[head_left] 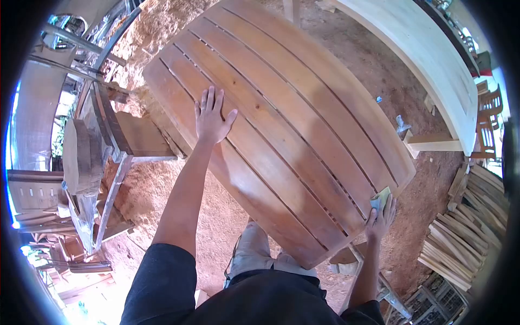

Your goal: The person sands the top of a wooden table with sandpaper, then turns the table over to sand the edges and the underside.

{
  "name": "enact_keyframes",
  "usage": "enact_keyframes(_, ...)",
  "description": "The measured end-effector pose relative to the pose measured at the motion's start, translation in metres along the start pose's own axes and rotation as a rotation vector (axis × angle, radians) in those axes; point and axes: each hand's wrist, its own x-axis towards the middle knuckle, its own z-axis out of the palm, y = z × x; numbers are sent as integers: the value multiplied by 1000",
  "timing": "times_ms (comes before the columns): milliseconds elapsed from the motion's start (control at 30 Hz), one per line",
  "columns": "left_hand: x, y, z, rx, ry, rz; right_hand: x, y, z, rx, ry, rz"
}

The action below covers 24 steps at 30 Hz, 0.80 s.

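A slatted wooden tabletop (281,138) with reddish-brown boards and dark gaps between them lies in front of my body. My left hand (212,120) rests flat on its left part, fingers spread, holding nothing. At the lower right end of the boards, my right hand (381,218) has its fingers on a folded greenish-yellow sheet (381,199), pressed against the surface near the edge. Part of the sheet is hidden under the fingers.
A long pale curved board (428,59) on a frame stands at the upper right. Stacked wooden strips (455,244) lie at the lower right. Wooden frames and a dark beam (105,116) are close on the left, above reddish dirt ground (146,197).
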Motion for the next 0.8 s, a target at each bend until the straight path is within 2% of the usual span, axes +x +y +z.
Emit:
enact_keyframes(67,0,3,-9,4,-52,11,11,-11,-4,-4,-73,27)
enact_keyframes(167,0,1,-9,5,-70,18,61,-21,-12,14,-77,-176)
enact_keyframes(200,2,1,-9,6,-69,29,75,-20,-9,112,85,-138)
enact_keyframes(300,3,3,-11,7,-93,18,103,3,-15,71,173,14)
enact_keyframes(333,1,4,-11,4,-97,17,109,8,-12,-127,15,-33)
enact_keyframes(433,6,5,-12,9,-95,5,125,10,14,39,-54,-121)
enact_keyframes(567,2,6,-11,3,-80,-10,179,-32,20,64,-135,-227)
enact_keyframes(800,2,6,-12,-43,-76,-2,312,-153,65,185,-21,-447)
